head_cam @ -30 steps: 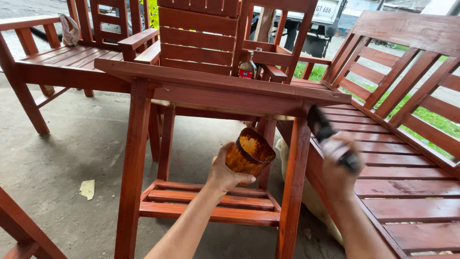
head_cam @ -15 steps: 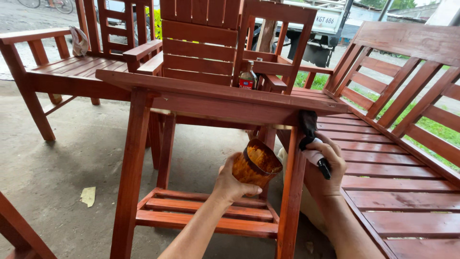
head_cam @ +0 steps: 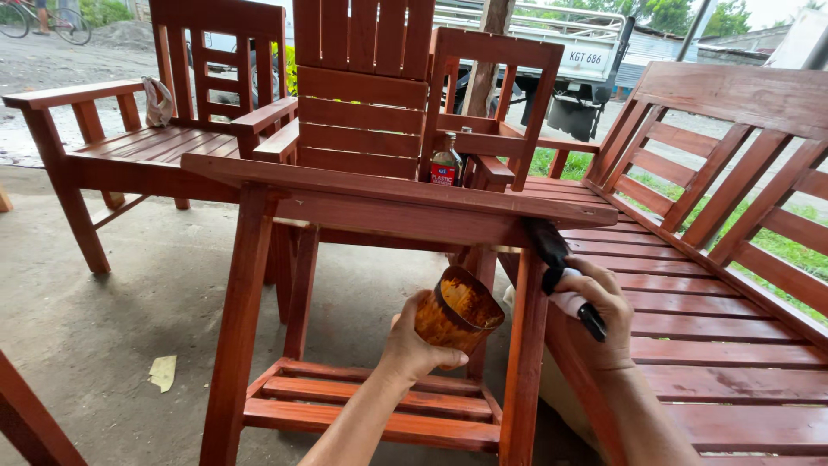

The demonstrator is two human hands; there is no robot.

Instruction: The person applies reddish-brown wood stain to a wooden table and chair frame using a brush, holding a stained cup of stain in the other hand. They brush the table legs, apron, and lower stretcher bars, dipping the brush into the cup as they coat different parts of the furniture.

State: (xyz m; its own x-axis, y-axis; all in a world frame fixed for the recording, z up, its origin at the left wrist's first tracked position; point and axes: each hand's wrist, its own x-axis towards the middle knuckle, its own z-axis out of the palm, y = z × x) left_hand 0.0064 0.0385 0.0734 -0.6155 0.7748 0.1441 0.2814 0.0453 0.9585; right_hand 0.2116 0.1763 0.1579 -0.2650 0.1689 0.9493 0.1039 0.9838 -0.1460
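My left hand [head_cam: 416, 345] grips a small stain-smeared cup [head_cam: 457, 315] of brown liquid, tilted, in front of a reddish wooden side table [head_cam: 388, 198]. My right hand [head_cam: 604, 311] holds a paintbrush [head_cam: 561, 272] with a dark handle; its black bristles touch the underside of the table top at the right front corner, just above the table's right front leg [head_cam: 524, 362].
A wooden bench [head_cam: 707, 259] runs along the right, close to my right arm. Wooden chairs [head_cam: 362, 95] stand behind the table, with a small bottle [head_cam: 446, 162] on one. A paper scrap [head_cam: 162, 373] lies on the concrete floor. A truck [head_cam: 552, 52] is parked beyond.
My right hand has brought the brush up and left from near the bench to the table's right front corner. The cup has stayed in about the same place.
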